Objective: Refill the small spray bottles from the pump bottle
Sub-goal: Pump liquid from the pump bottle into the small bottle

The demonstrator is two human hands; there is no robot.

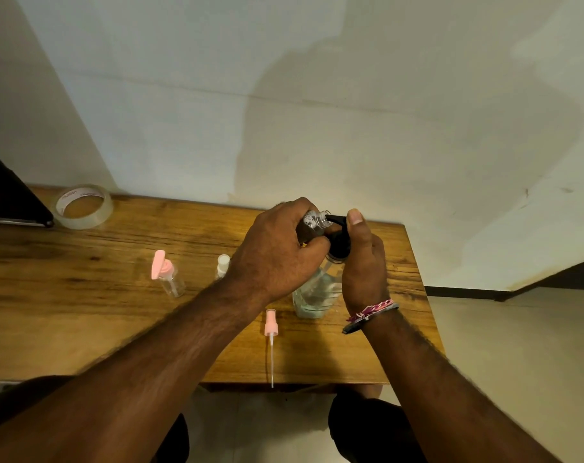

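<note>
Head view: left hand (277,252) fingers closed round a small bottle (314,222), its mouth at the black pump spout (337,220). Right hand (364,259) wraps the pump bottle (317,292), thumb on top. Risk: misaligned mouth spills liquid onto the table (83,279).

My left hand (277,255) covers most of the small spray bottle (315,222) and half the white-capped bottle (222,265); the counter (83,295) runs off left.
</note>
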